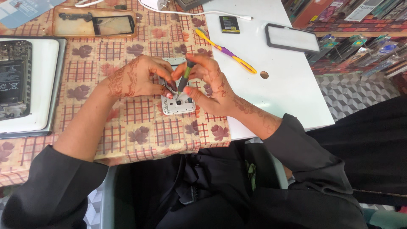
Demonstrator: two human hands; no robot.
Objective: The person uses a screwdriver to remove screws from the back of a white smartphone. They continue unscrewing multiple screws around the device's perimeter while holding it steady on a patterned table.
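An opened white phone [178,104] lies back-up on the patterned tablecloth [127,127], its inner parts showing. My left hand [137,78] rests on its left side and pins it down with the fingertips. My right hand [207,78] grips a small green and black screwdriver [185,77] upright, tip down on the phone's upper part. Both hands meet over the phone and hide its top half.
A second opened phone [15,78] lies on a white tray [42,80] at the left. Behind are an amber tray with a glass panel [95,21], a small black battery [229,24], a yellow and purple tool [224,51], a black-framed screen [292,38] and a white cable [212,15].
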